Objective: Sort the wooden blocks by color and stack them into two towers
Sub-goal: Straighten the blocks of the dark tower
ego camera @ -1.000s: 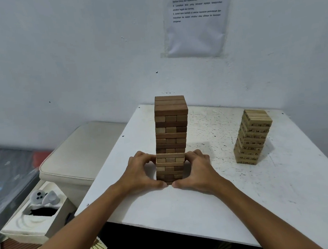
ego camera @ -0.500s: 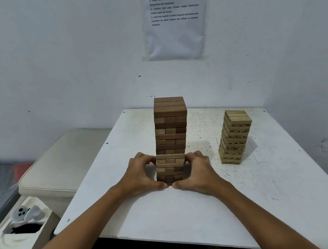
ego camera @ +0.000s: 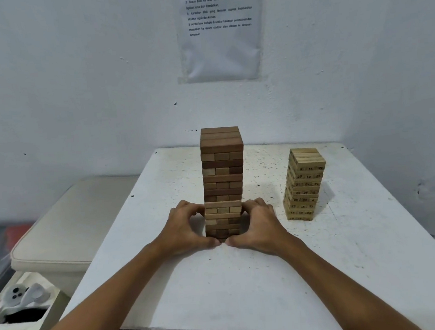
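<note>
A white table (ego camera: 246, 279) fills the middle of the view, its near edge running across the bottom and its far edge meeting the wall. On it stands the brown tower (ego camera: 223, 180), upright and tall, built of darker blocks mixed with some paler ones, set near the table's centre line and closer to the far edge than the near one. The left hand (ego camera: 185, 230) and the right hand (ego camera: 261, 225) cup the tower's lowest layers from either side: fingers curl round its flanks and the thumbs lie along the tabletop in front of its base, their tips almost meeting. The grip is narrow and closed round the tower's foot. Well apart to the right stands the pale tower (ego camera: 303, 184), shorter, made of light blocks with numbers printed on their ends, its layers slightly twisted; it sits near the table's right edge with bare tabletop between it and the right hand. A broad bare stretch of table lies between the hands and the near edge, crossed by both forearms. Beyond the left edge is a cream cushioned seat (ego camera: 72, 220), lower than the table, and a white box (ego camera: 17, 318) holding a controller. A printed sheet (ego camera: 220, 31) hangs on the wall above.
</note>
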{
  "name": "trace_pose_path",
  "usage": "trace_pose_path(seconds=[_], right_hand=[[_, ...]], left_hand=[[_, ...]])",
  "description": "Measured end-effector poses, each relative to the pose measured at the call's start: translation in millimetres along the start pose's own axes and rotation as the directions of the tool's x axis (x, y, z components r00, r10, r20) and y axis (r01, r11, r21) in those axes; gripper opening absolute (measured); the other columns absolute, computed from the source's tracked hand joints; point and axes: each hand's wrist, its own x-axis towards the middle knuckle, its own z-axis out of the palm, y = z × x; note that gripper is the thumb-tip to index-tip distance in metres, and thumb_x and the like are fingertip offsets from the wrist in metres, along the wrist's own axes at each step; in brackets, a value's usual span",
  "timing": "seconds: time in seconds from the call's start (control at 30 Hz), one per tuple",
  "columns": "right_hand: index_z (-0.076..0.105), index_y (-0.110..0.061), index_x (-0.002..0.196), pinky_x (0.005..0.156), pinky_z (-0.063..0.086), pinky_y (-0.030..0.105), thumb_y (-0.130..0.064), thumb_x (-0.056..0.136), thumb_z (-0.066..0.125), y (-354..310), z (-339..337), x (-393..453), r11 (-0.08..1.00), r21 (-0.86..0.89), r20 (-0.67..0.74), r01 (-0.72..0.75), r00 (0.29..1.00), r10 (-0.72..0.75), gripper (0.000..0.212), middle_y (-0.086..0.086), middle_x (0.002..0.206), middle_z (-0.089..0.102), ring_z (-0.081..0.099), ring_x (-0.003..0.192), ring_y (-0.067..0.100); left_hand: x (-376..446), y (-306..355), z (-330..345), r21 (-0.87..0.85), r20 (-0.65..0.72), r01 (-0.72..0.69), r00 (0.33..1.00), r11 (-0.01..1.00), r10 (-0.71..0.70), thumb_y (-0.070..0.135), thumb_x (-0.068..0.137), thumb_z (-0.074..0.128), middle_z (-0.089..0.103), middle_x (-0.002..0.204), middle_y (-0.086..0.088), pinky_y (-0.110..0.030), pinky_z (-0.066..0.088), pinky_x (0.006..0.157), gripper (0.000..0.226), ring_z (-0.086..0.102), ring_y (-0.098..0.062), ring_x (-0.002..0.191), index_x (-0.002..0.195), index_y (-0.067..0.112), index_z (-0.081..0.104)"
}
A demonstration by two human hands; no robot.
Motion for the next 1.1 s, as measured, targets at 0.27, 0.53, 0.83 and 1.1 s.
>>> trace_pose_path(seconds=[0.27,0.53,0.83,1.1], right_hand=[[0.059,-0.027,0.119,0.091,0.039,0.032,-0.043,0.065,0.082,2.0,-2.4,10.7,1.000,0.001,-0.004,0.001,1.000,-0.001,0.061,-0.027,0.089,0.033,0.032,0.100,0.009],[0.059,-0.027,0.117,0.095,0.041,0.037,-0.043,0.065,0.082,6.7,-2.1,21.8,1.000,0.009,-0.002,-0.004,1.000,0.004,0.059,-0.026,0.090,0.033,0.032,0.102,0.010],[0.059,-0.027,0.118,0.093,0.041,0.036,-0.044,0.065,0.082,10.8,-1.9,32.2,1.000,0.012,-0.003,-0.012,1.000,0.012,0.061,-0.027,0.090,0.033,0.032,0.103,0.011],[0.058,-0.026,0.118,0.092,0.040,0.035,-0.045,0.064,0.082,13.2,-1.0,37.2,1.000,0.002,-0.012,-0.021,1.000,0.021,0.062,-0.028,0.089,0.032,0.031,0.102,0.010]], left_hand=[[13.2,-3.2,-0.8,-0.010,0.002,-0.005,1.000,1.000,0.005,0.058,0.041,0.082,0.051,0.109,0.011,-0.033,0.052,0.088,0.076,0.048,-0.011,0.109,0.111,0.040,0.060],[22.7,-1.5,-1.7,-0.027,0.012,-0.011,1.000,1.000,0.011,0.058,0.041,0.080,0.052,0.109,0.011,-0.026,0.049,0.085,0.077,0.047,-0.011,0.109,0.113,0.037,0.060],[32.5,-3.3,-2.0,-0.014,0.017,-0.007,1.000,1.000,0.007,0.059,0.042,0.080,0.052,0.110,0.011,-0.032,0.050,0.088,0.079,0.047,-0.011,0.109,0.115,0.036,0.060],[39.6,-4.2,-1.2,0.001,0.021,0.006,1.000,1.000,-0.006,0.053,0.045,0.083,0.052,0.114,0.008,-0.028,0.049,0.088,0.079,0.046,-0.012,0.110,0.117,0.032,0.060]])
